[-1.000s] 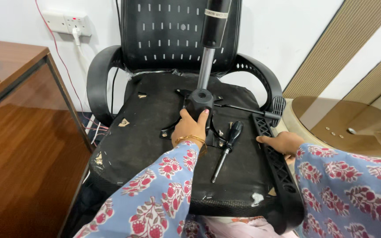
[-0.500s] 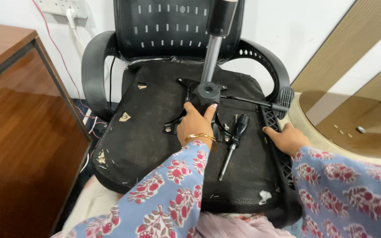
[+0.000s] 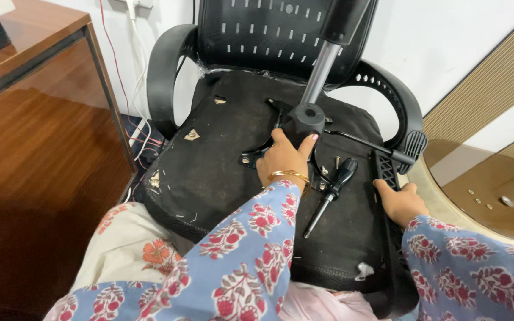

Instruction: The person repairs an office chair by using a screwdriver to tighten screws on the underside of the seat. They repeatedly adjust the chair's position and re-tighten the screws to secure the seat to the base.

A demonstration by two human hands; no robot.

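Observation:
A black office chair lies tipped over with the underside of its seat [image 3: 221, 154] facing me. My left hand [image 3: 283, 159] rests on the black metal mechanism plate [image 3: 304, 119] at the base of the gas lift cylinder [image 3: 323, 62]. My right hand [image 3: 401, 201] grips the chair's black armrest [image 3: 384, 169] at the seat's right edge. A black-handled screwdriver [image 3: 332, 193] lies loose on the seat underside between my hands, with a couple of screws [image 3: 323, 171] beside it. A thin lever rod [image 3: 367, 144] runs from the mechanism to the right.
A brown wooden cabinet [image 3: 37, 148] stands close on the left. Red and white cables [image 3: 137, 128] hang down the white wall behind the chair. A round beige tabletop with a glass surface [image 3: 483, 196] sits on the right. The chair's mesh backrest [image 3: 269, 30] is at the top.
The view has shifted closer and slightly left. My left hand stays on the mechanism plate and my right hand stays on the armrest; the screwdriver has not moved.

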